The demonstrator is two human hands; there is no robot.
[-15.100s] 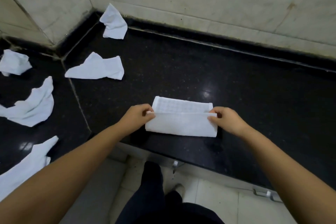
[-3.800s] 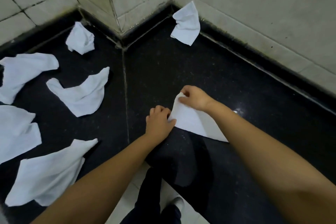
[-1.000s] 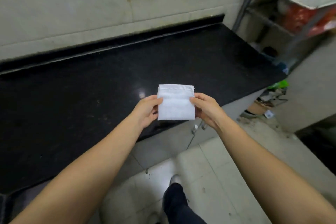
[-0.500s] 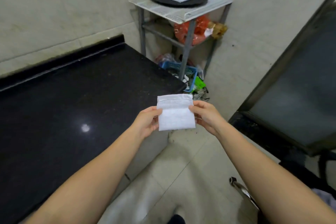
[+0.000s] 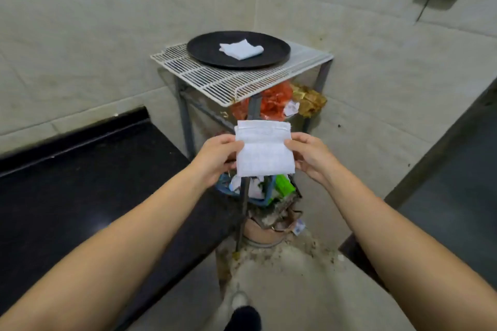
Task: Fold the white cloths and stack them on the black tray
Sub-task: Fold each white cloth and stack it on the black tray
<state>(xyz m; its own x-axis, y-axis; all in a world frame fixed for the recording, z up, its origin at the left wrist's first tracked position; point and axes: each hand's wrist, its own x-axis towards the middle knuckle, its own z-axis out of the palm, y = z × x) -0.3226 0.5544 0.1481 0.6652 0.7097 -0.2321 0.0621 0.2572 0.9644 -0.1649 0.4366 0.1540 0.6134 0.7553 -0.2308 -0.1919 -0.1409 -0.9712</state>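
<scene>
I hold a folded white cloth (image 5: 263, 149) in the air in front of me, a small square. My left hand (image 5: 217, 154) pinches its left edge and my right hand (image 5: 309, 154) pinches its right edge. Beyond and above it, a round black tray (image 5: 204, 48) sits on a white wire rack (image 5: 215, 78). One folded white cloth (image 5: 240, 50) lies in the middle of the tray.
The rack stands on grey metal legs in the corner, with orange bags (image 5: 271, 101) and clutter on its lower shelves. The black stone counter (image 5: 80, 183) runs along the left. A dark panel (image 5: 457, 169) is at the right. Tiled floor lies below.
I have turned right, away from the counter, and come nearer the rack; the tray now sits straight ahead and larger. Both hands keep the same hold on the folded cloth.
</scene>
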